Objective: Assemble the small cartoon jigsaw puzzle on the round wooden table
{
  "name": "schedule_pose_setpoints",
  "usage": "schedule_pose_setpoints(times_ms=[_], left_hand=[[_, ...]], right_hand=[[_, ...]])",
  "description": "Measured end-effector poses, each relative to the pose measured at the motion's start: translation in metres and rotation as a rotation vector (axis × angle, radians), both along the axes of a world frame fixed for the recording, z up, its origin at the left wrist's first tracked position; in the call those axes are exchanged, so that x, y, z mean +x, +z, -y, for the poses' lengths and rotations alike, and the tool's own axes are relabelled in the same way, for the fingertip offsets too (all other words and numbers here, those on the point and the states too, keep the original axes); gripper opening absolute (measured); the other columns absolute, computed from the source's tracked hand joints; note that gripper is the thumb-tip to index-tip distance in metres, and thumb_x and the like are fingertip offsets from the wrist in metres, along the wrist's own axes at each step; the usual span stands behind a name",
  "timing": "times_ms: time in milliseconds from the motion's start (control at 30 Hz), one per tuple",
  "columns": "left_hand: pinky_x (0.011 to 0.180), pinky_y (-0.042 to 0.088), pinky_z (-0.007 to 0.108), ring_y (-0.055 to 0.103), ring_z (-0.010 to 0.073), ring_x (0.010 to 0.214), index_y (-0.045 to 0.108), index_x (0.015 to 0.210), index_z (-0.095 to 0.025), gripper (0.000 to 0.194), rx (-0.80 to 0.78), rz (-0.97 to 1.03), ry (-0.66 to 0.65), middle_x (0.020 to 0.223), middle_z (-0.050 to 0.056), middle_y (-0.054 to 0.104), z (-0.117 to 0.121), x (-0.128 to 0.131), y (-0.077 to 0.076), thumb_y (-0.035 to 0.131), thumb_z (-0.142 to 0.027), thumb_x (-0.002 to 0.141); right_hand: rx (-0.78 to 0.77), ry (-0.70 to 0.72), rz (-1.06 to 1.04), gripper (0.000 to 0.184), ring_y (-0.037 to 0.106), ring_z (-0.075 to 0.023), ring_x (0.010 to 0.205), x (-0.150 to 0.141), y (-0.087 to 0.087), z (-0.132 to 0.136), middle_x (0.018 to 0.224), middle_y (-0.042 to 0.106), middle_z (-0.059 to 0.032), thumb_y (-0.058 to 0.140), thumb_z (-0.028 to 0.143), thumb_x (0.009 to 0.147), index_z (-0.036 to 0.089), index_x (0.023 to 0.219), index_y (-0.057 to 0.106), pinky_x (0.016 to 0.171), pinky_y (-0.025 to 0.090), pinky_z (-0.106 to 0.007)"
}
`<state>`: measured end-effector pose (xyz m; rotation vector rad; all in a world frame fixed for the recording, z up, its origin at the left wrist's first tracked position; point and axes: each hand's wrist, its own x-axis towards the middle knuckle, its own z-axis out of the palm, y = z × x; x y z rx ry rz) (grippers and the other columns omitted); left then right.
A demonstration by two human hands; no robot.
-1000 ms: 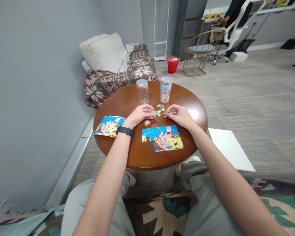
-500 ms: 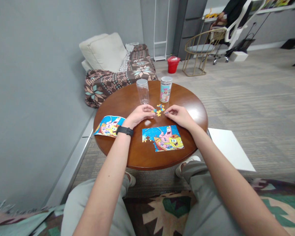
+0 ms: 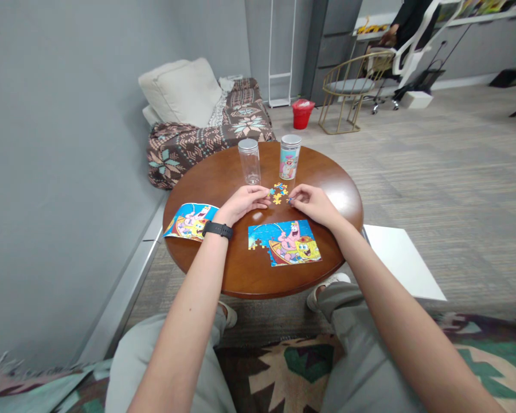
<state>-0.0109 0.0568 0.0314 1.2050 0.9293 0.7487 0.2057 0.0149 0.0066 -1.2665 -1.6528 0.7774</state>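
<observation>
My left hand (image 3: 243, 205) lies on the round wooden table (image 3: 241, 275), fingertips at the left of a small cluster of loose jigsaw pieces (image 3: 277, 194). My right hand (image 3: 313, 204) sits at the cluster's right, finger and thumb pinching a tiny puzzle piece (image 3: 289, 199). Nearer me lies a cartoon jigsaw (image 3: 286, 244), its left edge unfilled. A printed picture card (image 3: 191, 221) curls under my left wrist's side. Beyond the pieces stand a clear lidded jar (image 3: 249, 162) and a printed lidded jar (image 3: 290, 156).
A white board (image 3: 402, 261) stands right of the table, and a grey wall runs along the left. Behind are a sofa with a patterned blanket (image 3: 210, 123), a red bin (image 3: 303, 113), a gold chair (image 3: 350, 86) and a seated person (image 3: 408, 20).
My left fingertips have shifted slightly beside the loose pieces, and a small blue piece now lies just beyond them. My right hand has barely moved, staying pinched at the cluster's edge.
</observation>
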Motion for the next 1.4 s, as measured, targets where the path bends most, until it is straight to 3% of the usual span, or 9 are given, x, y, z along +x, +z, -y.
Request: schedule_pose_setpoints(times_ms=[267,467,767,933,1167,1400], left_hand=[[0.071,0.053,0.022,0.066,0.0084,0.066,0.060,0.077,-0.012,0.011,0.026,-0.025,-0.022,0.071,0.001,0.066,0.0019,-0.0004,0.0025,0.071,-0.011,0.079],[0.076,0.054,0.026,0.071,0.0146,0.078,0.058,0.077,-0.013,0.014,0.004,-0.010,-0.032,0.077,0.005,0.070,0.0028,-0.0005,0.0027,0.072,-0.015,0.080],[0.079,0.055,0.024,0.067,0.0083,0.068,0.065,0.082,-0.010,0.007,0.004,-0.002,-0.012,0.073,0.002,0.069,0.0027,-0.0002,0.0026,0.071,-0.009,0.078],[0.079,0.055,0.024,0.068,0.0084,0.067,0.057,0.077,-0.011,0.012,-0.018,-0.004,0.016,0.070,0.000,0.067,0.0030,0.0007,0.0027,0.064,-0.001,0.079],[0.076,0.054,0.023,0.071,0.0106,0.071,0.052,0.076,-0.013,0.017,-0.009,-0.007,0.003,0.072,0.002,0.068,0.0028,0.0009,0.0017,0.064,-0.001,0.079],[0.072,0.053,0.021,0.071,0.0112,0.073,0.052,0.076,-0.013,0.016,-0.019,0.010,-0.010,0.079,0.005,0.071,0.0034,0.0009,0.0033,0.064,-0.003,0.080]], right_hand=[[0.035,0.064,-0.046,0.009,0.067,-0.0180,0.077,0.0000,-0.0004,0.0009,0.085,0.072,-0.0041,0.067,0.027,0.073,0.020,0.073,0.062,0.080,0.054,-0.034],[-0.016,0.059,-0.015,0.014,0.067,-0.0185,0.072,0.0002,-0.0013,0.0003,0.078,0.072,-0.0032,0.070,0.032,0.074,0.020,0.078,0.066,0.073,0.054,-0.033],[0.059,0.035,0.056,0.020,0.065,-0.0192,0.078,0.0039,-0.0061,-0.0047,0.092,0.069,-0.0075,0.064,0.035,0.083,0.018,0.086,0.073,0.077,0.054,-0.035],[-0.005,0.074,0.005,0.025,0.062,-0.0151,0.068,0.0031,-0.0061,-0.0041,0.082,0.068,-0.0037,0.061,0.027,0.082,0.017,0.103,0.070,0.072,0.053,-0.031],[-0.043,0.089,-0.012,0.012,0.060,-0.0131,0.063,0.0007,-0.0024,-0.0016,0.073,0.067,-0.0017,0.068,0.025,0.072,0.017,0.082,0.065,0.065,0.050,-0.027],[-0.015,0.088,0.013,0.014,0.057,-0.0126,0.061,-0.0005,0.0006,0.0001,0.070,0.065,-0.0012,0.065,0.023,0.072,0.016,0.083,0.069,0.064,0.049,-0.027]])
